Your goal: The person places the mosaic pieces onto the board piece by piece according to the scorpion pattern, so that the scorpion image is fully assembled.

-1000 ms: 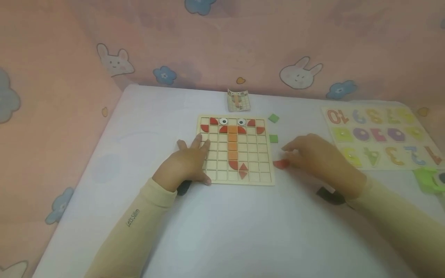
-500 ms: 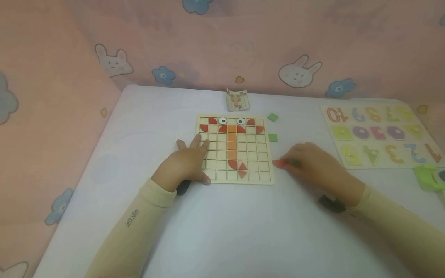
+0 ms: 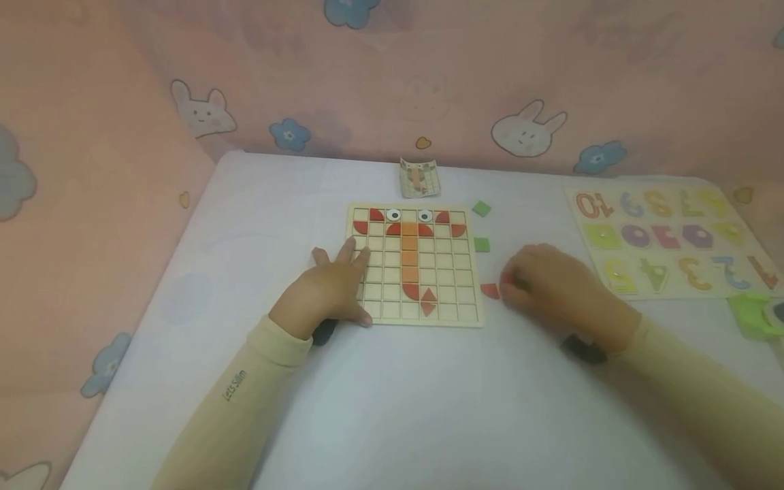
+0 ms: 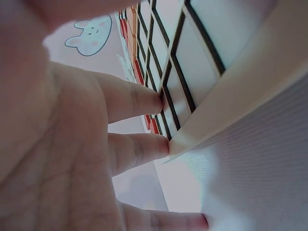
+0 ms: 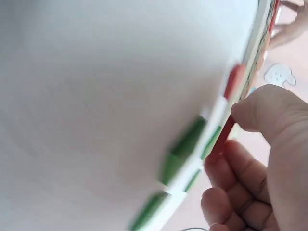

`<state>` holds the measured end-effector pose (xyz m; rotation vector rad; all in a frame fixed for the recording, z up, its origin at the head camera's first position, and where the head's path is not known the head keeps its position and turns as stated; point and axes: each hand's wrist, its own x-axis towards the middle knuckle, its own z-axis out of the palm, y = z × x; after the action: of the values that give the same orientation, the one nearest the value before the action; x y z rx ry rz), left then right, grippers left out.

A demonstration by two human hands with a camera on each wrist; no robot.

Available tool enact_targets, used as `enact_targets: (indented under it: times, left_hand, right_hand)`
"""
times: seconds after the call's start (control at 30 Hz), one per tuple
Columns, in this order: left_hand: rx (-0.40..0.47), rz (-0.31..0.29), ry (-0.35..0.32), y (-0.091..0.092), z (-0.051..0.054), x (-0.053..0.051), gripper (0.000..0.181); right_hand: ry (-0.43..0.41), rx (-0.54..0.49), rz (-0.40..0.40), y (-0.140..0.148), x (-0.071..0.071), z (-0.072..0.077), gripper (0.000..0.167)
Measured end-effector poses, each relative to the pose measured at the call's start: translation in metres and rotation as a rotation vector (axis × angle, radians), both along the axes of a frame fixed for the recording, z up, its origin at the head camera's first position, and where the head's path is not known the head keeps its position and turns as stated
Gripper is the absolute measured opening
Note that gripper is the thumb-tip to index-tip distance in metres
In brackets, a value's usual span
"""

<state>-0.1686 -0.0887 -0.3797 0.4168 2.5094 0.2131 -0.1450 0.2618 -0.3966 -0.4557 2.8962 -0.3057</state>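
Note:
A wooden grid board (image 3: 447, 294) lies on the table, with red, orange and eye pieces set in its cells. My left hand (image 3: 321, 292) rests on the board's left edge, fingers spread; the left wrist view shows fingertips on the frame (image 4: 231, 98) and table. Right of the board, my right hand (image 3: 548, 289) pinches a red piece (image 5: 224, 137) between thumb and finger, seen in the right wrist view. A red quarter-round piece (image 3: 490, 290) lies on the table just left of that hand. Green pieces (image 5: 190, 139) lie close by, blurred; the hand partly covers one in the head view.
Two green squares (image 3: 482, 244) lie by the board's right side. Behind the board stands a small curled pattern card (image 3: 420, 179). At the right are a number puzzle board (image 3: 667, 238) and a bright green object (image 3: 752, 316). Patterned pink cloth (image 3: 392, 82) hangs behind the table.
My right hand has closed its thumb and finger on a red piece and drawn slightly right, leaving the other red piece apart on the table. My left hand has stayed put.

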Motion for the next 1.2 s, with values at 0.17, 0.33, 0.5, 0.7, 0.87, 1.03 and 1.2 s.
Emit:
enact_targets:
  times: [0.17, 0.33, 0.5, 0.7, 0.87, 1.03, 1.2]
  left_hand:
    - [-0.001, -0.001, -0.002, 0.000, -0.001, 0.000, 0.127]
    - [0.003, -0.006, 0.001, 0.001, -0.002, 0.000, 0.127]
    - [0.001, -0.015, 0.004, 0.004, -0.001, -0.001, 0.128]
    - [0.011, -0.003, 0.004, 0.003, 0.003, 0.000, 0.128]
    - [0.010, 0.001, 0.005, 0.000, 0.004, 0.000, 0.128]
    - [0.010, -0.007, 0.005, -0.001, 0.003, 0.000, 0.127]
    - [0.009, -0.006, 0.003, -0.001, 0.004, 0.000, 0.127]
  right_hand:
    - [0.009, -0.015, 0.027, -0.027, -0.021, 0.011, 0.020]
    - [-0.006, -0.016, 0.140, -0.069, -0.041, 0.011, 0.013]
    - [0.036, -0.012, 0.262, -0.086, -0.047, 0.003, 0.014]
    - [0.091, -0.037, 0.319, -0.086, -0.047, 0.001, 0.015]
    - [0.105, -0.021, 0.372, -0.090, -0.045, 0.003, 0.019]
    - [0.094, -0.031, 0.342, -0.089, -0.039, 0.001, 0.026]
    - [0.081, -0.052, 0.311, -0.080, -0.030, 0.004, 0.035]
